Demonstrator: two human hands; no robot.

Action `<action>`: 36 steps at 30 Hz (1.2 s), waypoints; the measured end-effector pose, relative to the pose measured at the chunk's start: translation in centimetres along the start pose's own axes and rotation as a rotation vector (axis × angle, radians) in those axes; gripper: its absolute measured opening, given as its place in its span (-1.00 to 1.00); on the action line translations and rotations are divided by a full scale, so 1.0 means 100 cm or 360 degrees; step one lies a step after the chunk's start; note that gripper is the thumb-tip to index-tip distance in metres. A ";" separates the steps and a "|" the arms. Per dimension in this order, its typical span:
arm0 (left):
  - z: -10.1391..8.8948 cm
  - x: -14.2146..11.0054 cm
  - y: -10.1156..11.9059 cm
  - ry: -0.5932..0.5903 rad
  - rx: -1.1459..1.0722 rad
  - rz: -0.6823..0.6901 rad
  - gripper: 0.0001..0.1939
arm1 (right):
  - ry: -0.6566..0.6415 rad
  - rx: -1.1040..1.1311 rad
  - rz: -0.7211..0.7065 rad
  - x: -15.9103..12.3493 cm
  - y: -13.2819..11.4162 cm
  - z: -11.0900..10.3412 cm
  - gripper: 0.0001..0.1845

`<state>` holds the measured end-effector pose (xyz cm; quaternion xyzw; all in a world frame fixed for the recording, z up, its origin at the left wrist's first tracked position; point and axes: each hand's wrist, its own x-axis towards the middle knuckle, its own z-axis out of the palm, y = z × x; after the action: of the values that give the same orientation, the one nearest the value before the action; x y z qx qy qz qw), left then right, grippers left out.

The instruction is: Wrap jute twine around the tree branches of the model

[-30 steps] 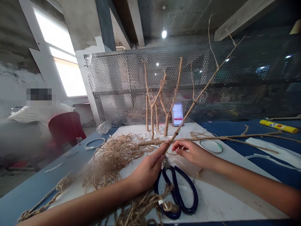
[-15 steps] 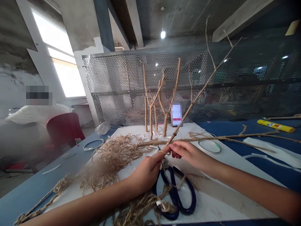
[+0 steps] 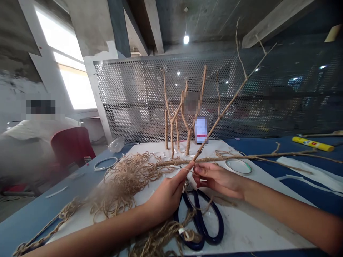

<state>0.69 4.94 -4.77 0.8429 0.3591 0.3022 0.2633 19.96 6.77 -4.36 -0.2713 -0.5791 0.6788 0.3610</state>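
My left hand (image 3: pixel 167 194) pinches the bottom end of a thin bare branch (image 3: pixel 227 105) that rises up and to the right. My right hand (image 3: pixel 218 178) is closed just to its right, fingers curled around a strand of jute twine (image 3: pixel 187 170) at the branch's base. A tangled heap of jute twine (image 3: pixel 125 180) lies left of the hands on a white sheet (image 3: pixel 249 228). Dark blue scissors (image 3: pixel 199 221) lie under and just behind both hands. Several twine-wrapped branches (image 3: pixel 178 117) stand upright behind.
A long branch (image 3: pixel 268 156) lies across the blue table (image 3: pixel 308 150) beside a tape roll (image 3: pixel 238 166). Another ring (image 3: pixel 105 163) lies at left, a phone (image 3: pixel 201 130) leans against perforated metal mesh (image 3: pixel 139 100), a yellow tube (image 3: pixel 312 144) at far right. A person sits on a red chair (image 3: pixel 71 144) at left.
My right hand has turned palm-up and curled its fingers close to the branch's base. The left hand keeps its pinch; the view has shifted slightly.
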 end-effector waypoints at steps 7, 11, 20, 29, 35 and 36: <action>0.000 -0.001 0.000 0.0063 -0.0027 -0.0048 -0.49 | 0.0120 -0.1345 0.0065 -0.005 -0.007 -0.027 -0.77; 0.000 -0.001 0.000 0.0060 0.0000 -0.0099 -0.48 | 0.0162 -0.2154 0.0012 -0.011 -0.008 -0.038 -0.79; 0.000 -0.002 -0.002 0.0042 0.0055 -0.0154 -0.46 | 0.0382 -0.3016 -0.0025 -0.013 0.000 -0.059 -0.86; 0.000 0.000 -0.004 0.0029 -0.0029 -0.0140 -0.48 | 0.0445 -0.3485 -0.0094 -0.018 0.002 -0.061 -0.69; -0.002 0.001 -0.003 0.0020 -0.0142 -0.0043 -0.56 | 0.0274 -0.3522 -0.0271 0.021 0.005 -0.051 -0.69; -0.002 0.001 -0.002 0.0018 -0.0149 -0.0037 -0.57 | 0.0248 -0.3509 -0.0305 0.030 0.005 -0.047 -0.70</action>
<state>0.50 5.21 -4.72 0.8238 0.3556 0.3202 0.3040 21.83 11.94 -5.61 -0.4399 -0.8601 -0.2581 0.0084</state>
